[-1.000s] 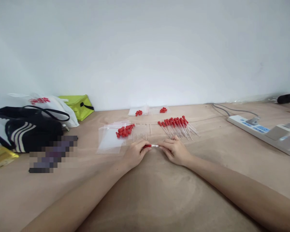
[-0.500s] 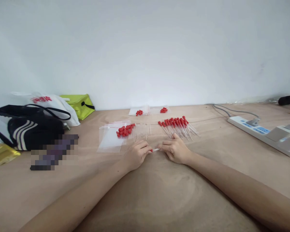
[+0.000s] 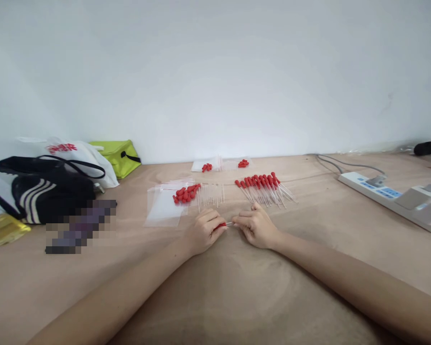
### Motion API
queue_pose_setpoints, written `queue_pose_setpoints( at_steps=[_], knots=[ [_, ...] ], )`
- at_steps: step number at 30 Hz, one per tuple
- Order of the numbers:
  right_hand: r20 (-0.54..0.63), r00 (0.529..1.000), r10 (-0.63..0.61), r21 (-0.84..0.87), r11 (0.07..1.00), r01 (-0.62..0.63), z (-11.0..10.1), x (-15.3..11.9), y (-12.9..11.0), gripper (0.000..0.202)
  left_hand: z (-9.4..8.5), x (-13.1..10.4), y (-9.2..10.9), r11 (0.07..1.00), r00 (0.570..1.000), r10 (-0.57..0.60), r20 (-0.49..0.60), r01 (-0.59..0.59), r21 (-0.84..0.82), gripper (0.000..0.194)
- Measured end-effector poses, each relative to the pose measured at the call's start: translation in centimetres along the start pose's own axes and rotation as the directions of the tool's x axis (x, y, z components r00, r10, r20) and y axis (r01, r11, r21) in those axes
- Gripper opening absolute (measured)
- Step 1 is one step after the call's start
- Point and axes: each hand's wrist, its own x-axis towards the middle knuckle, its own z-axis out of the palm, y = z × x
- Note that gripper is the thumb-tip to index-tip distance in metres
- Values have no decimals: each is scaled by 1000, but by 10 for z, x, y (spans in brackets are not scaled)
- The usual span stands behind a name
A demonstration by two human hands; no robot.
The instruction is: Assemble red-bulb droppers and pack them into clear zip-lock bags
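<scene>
My left hand [image 3: 207, 232] pinches a red rubber bulb [image 3: 220, 225] above the middle of the table. From the bulb a thin clear tube [image 3: 229, 224] runs across to my right hand [image 3: 255, 226], whose fingers are closed on it. Behind my left hand lie a pile of loose red bulbs [image 3: 187, 193] on plastic bags and a row of clear tubes [image 3: 211, 194]. Beyond my right hand several droppers with red bulbs [image 3: 262, 183] lie side by side, their tubes pointing toward me.
Small bags with red bulbs [image 3: 207, 167] lie near the wall. A black bag [image 3: 53, 196], a white bag, a green box [image 3: 117, 155] and a pixelated item [image 3: 82, 227] are at left. A power strip [image 3: 384, 194] with cables lies at right.
My right hand has shifted slightly left and toward me, closer to my left hand. Less of the clear tube shows between the hands, and more of the red bulb shows.
</scene>
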Motion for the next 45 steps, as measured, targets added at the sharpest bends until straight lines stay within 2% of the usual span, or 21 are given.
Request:
queue_pose_setpoints(
  at_steps=[11,14,17,20,22,25,27,30,36,41,45],
  knots=[
    [60,998,35,19,999,-36,0,6,-8,21,0,1,1,1000,1000,4,12,-4,12,22],
    [72,996,51,-34,998,-49,-3,9,-10,21,0,1,-1,998,999,-47,1,47,34,20],
    [82,994,74,-174,983,-59,-10,14,-11,19,-1,1,-4,991,992,-118,-41,120,59,16],
    [88,977,196,-267,949,-166,-17,20,-1,20,-1,0,-7,961,963,-252,-96,260,89,27],
    [31,924,381,-253,897,-362,-19,27,13,22,-2,0,-8,932,934,-346,-89,353,83,34],
    [-98,757,646,-188,735,-652,-15,40,37,23,-1,0,-9,917,918,-398,2,397,35,20],
    [-158,668,728,-178,644,-744,-9,50,49,23,0,0,-9,920,919,-392,32,392,21,11],
    [-161,612,774,-205,580,-788,1,61,59,24,0,0,-9,925,925,-379,18,378,32,7],
    [-127,613,780,-269,567,-778,7,64,61,24,-1,0,-9,937,937,-349,24,348,44,5],
    [-130,664,736,-302,608,-734,8,65,55,27,0,1,-8,939,942,-337,-6,336,73,6],
    [-100,713,694,-246,677,-694,20,74,41,26,0,3,-8,914,928,-364,-78,372,161,9]
  ],
)
